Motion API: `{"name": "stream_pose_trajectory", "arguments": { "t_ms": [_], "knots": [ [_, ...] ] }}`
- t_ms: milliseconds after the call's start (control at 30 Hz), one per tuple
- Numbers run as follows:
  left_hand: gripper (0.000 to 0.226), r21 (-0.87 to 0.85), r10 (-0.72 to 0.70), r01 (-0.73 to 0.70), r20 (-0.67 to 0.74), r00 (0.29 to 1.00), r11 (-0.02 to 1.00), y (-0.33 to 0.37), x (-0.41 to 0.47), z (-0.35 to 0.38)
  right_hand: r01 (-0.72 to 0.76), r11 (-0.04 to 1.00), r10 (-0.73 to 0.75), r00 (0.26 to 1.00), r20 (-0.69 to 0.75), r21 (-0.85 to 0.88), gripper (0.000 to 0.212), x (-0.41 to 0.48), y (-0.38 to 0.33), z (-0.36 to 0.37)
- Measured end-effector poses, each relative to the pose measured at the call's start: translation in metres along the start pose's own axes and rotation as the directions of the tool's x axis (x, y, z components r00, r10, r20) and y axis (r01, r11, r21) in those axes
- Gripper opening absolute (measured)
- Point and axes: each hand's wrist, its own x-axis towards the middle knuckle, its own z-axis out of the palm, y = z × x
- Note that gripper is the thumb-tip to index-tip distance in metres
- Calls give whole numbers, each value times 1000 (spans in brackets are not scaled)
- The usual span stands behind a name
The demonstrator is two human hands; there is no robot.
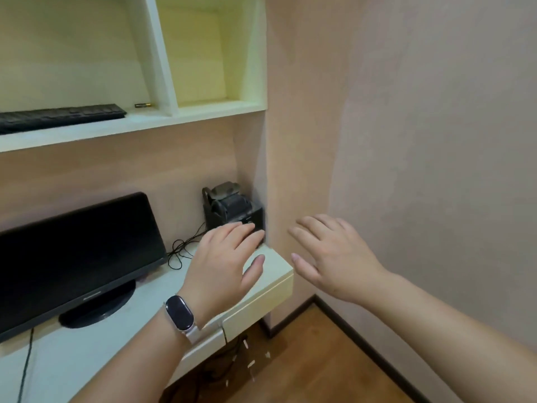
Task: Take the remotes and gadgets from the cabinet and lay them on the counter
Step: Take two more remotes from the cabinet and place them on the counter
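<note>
Both forearms come in from the bottom edge, a dark wristband point(180, 314) on the left wrist. Left hand point(223, 257) is palm-down over the right end of the white counter point(261, 303). Its fingers point(232, 234) are straight and close together, thumb held apart, holding nothing. The fingertips reach the lower front of the black device point(232, 205) in the corner; can't tell if they touch it. Right hand point(334, 257) hangs in the air past the counter's end, in front of the wall point(421, 141). Its fingers point(316, 228) are loosely spread and grip nothing.

Likely why: both hands look raised for a two-handed reach, left leading at the corner device, right free to support.

Task items:
- Black keyboard point(58, 116) lies flat on the cabinet shelf point(203, 112), upper left.
- Small battery point(143, 105) lies just beside the keyboard's right end, against the divider.
- Both are well apart from the hands and above them.
- Right cabinet cubby shows nothing.

The corner device already sits on the counter, thin black cable point(180, 248) tangled beside it. Monitor point(78, 248) stands to the left, leaving bare counter at the front for laying things down. Judgement: the shelf items aren't moved yet.
</note>
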Motion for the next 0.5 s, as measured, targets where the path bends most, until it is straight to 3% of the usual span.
{"name": "stream_pose_trajectory", "arguments": {
  "t_ms": [333, 500],
  "knots": [
    [42, -40, -39, 36, -89, 995, 999, -70, 59, 20, 11, 1000, -12, 999, -50, -23, 46, 92, 10, 31],
    [39, 23, -44, 48, -136, 990, 999, -98, 90, 23, 15, 999, -11, 993, -121, 32, 48, 142, 25, 54]
  ]
}}
